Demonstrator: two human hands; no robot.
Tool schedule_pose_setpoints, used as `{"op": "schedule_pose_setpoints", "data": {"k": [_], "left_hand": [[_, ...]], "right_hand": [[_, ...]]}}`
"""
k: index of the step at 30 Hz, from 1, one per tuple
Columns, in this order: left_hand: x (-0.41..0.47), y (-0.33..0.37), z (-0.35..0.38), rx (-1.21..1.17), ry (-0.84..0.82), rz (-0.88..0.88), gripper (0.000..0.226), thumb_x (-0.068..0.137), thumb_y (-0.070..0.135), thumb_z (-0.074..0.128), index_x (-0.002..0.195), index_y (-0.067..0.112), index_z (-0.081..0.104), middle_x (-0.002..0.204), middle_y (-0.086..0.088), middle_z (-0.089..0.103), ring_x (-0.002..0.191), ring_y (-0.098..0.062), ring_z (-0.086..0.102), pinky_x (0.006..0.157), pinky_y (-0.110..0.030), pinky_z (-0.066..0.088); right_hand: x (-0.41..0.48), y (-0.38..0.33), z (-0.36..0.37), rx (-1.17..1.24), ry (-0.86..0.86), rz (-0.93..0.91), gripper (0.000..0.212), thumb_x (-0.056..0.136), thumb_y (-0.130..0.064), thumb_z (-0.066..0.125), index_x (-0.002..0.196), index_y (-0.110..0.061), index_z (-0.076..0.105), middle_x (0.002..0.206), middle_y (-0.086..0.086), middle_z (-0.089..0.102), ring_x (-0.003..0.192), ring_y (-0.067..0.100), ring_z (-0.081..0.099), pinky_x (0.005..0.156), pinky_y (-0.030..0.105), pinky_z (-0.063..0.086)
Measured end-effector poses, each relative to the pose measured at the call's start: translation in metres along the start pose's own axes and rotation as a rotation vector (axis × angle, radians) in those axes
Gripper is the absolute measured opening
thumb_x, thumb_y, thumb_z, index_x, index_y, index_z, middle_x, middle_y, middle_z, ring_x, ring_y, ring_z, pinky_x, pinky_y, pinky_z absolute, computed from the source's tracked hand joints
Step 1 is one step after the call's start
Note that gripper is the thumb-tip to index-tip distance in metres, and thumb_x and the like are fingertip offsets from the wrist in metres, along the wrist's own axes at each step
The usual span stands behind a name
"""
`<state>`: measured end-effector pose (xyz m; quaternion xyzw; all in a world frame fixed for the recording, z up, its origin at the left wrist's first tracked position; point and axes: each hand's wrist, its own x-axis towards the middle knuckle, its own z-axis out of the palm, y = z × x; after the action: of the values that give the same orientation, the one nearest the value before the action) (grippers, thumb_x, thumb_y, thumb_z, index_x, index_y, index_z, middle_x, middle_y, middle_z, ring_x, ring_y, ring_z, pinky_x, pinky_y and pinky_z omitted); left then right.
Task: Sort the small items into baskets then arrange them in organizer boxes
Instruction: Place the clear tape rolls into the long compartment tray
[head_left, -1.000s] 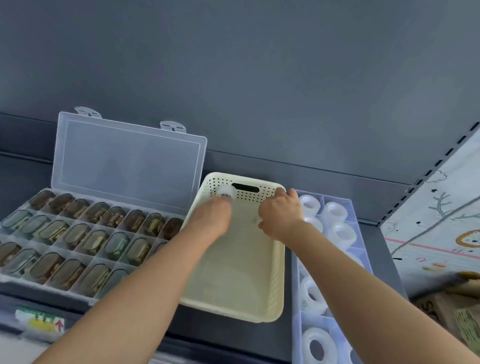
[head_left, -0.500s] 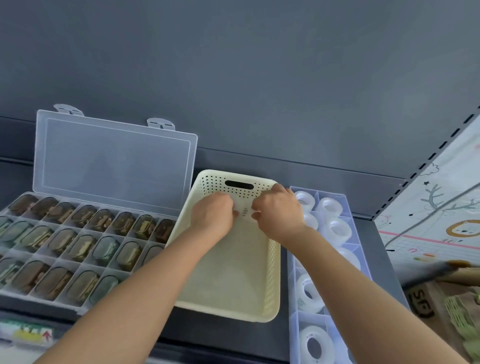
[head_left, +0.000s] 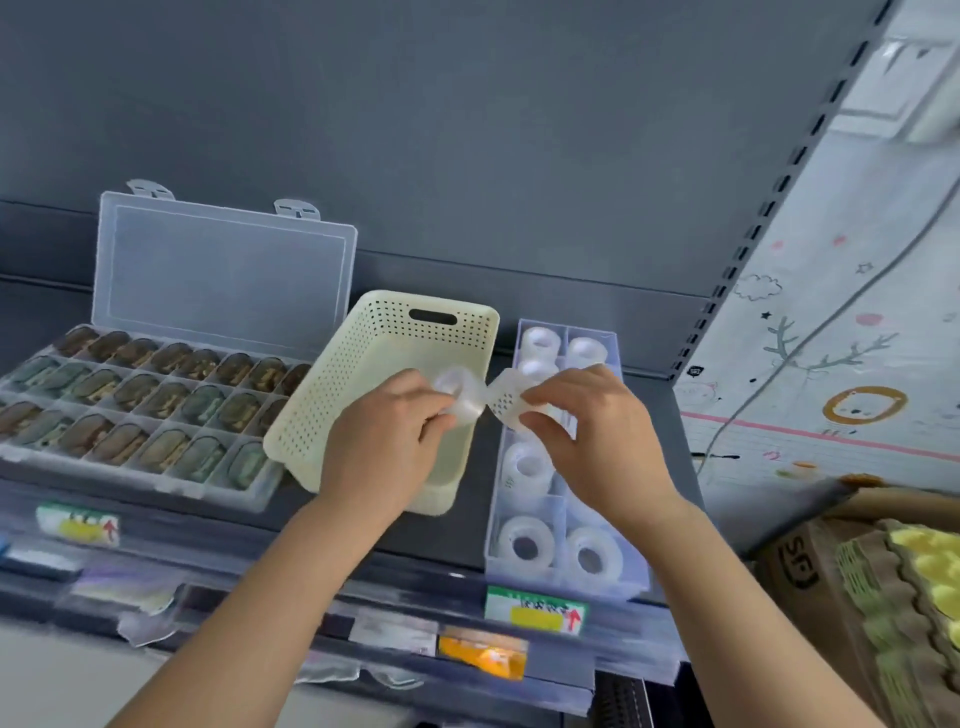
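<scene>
On the grey shelf (head_left: 467, 538), against a grey panel (head_left: 467, 156), your left hand (head_left: 384, 447) pinches a roll (head_left: 457, 396), your right hand (head_left: 597, 441) pinches a second roll (head_left: 505, 404), both over the basket's (head_left: 332, 415) right rim.

The shelf (head_left: 457, 545) is looking crowded. The organizer box (head_left: 156, 483), its lid (head_left: 223, 270) standing upright, is walling off the left, with the basket (head_left: 322, 415) just beside it. Only a narrow bare strip is separating the basket from the tape box (head_left: 571, 586). Above that strip the left hand (head_left: 384, 441), pinching a tape roll (head_left: 460, 397), and the right hand (head_left: 592, 436), pinching a second tape roll (head_left: 506, 405), are filling the air. A cardboard box (head_left: 800, 561) is hemming in the right.
</scene>
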<state>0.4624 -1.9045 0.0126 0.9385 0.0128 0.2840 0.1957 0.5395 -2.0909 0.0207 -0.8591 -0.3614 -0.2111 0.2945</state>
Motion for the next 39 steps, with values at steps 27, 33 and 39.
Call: {"op": "schedule_pose_setpoints", "data": {"k": [27, 33, 39], "left_hand": [[-0.037, 0.059, 0.029, 0.292, -0.642, 0.279, 0.02, 0.095, 0.014, 0.049, 0.1, 0.015, 0.068, 0.086, 0.003, 0.046, 0.083, -0.013, 0.046, 0.054, -0.024, 0.023], [-0.037, 0.055, 0.023, 0.334, -0.622, 0.41, 0.02, 0.054, 0.008, 0.086, 0.061, 0.016, 0.069, 0.06, 0.005, 0.048, 0.055, -0.012, 0.044, 0.048, -0.017, 0.001], [-0.044, 0.052, 0.022, 0.396, -0.629, 0.417, 0.029, 0.037, 0.006, 0.091, 0.054, 0.016, 0.069, 0.055, 0.003, 0.05, 0.052, -0.015, 0.049, 0.045, -0.021, 0.014]], "right_hand": [[-0.093, 0.017, -0.038, -0.091, -0.404, 0.195, 0.014, 0.084, -0.028, 0.069, 0.094, -0.021, 0.075, 0.092, -0.004, 0.069, 0.09, 0.016, 0.054, 0.073, 0.03, 0.048], [-0.096, 0.017, -0.035, -0.062, -0.385, 0.235, 0.012, 0.083, -0.025, 0.071, 0.092, -0.019, 0.077, 0.091, -0.003, 0.071, 0.081, 0.01, 0.047, 0.071, 0.024, 0.042], [-0.094, 0.013, -0.034, -0.107, -0.483, 0.211, 0.019, 0.093, -0.023, 0.056, 0.095, -0.022, 0.076, 0.096, -0.006, 0.068, 0.084, 0.009, 0.041, 0.07, 0.018, 0.035]]}}
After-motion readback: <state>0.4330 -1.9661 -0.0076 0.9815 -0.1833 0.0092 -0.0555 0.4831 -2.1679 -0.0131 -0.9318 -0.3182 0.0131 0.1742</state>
